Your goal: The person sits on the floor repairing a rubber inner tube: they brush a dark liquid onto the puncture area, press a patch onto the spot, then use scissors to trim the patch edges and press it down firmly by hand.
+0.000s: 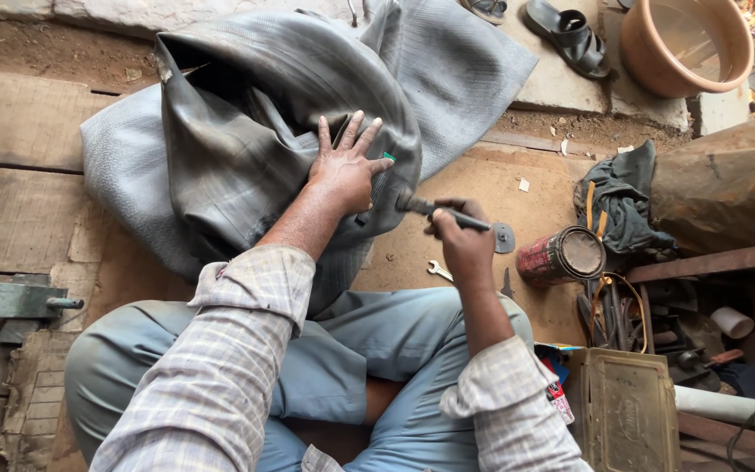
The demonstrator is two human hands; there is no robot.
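A person is sitting cross-legged on a wooden floor (pixel 28 201), working on a large grey rubber inner tube (pixel 246 131) that is lying crumpled in front of the knees. The left hand (pixel 342 170) is pressing flat on the tube, its grip open with fingers spread. The right hand (pixel 460 236) is closing its grip around a dark-handled brush (pixel 434 210), whose head is touching the tube just beside the left hand. A small spanner (pixel 439 271) and a rusty red tin can (pixel 561 256) are lying near the right hand.
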